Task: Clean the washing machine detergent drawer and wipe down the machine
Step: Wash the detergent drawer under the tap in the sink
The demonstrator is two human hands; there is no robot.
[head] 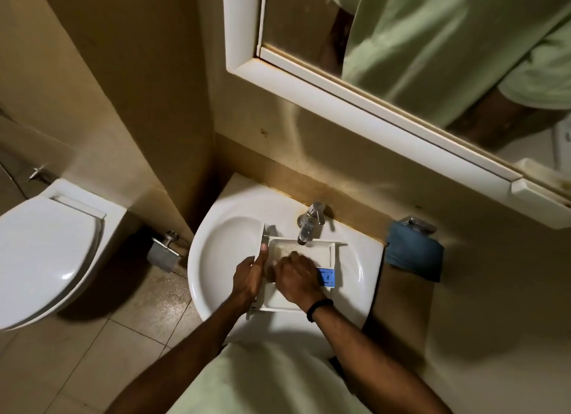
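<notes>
Detergent drawer in sink: left hand clamps its 9 o'clock edge; right hand covers the middle, fingertips hidden, grip indeterminate.

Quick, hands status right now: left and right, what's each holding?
Left hand: grips the detergent drawer by its left side.
Right hand: fingers curled down inside the drawer; whether they hold anything cannot be told.

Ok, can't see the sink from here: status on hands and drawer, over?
Left hand grips the detergent drawer by its left edge. Right hand down inside it, grip unclear. Drawer sits in the sink under the tap. Nothing blocking.
</notes>
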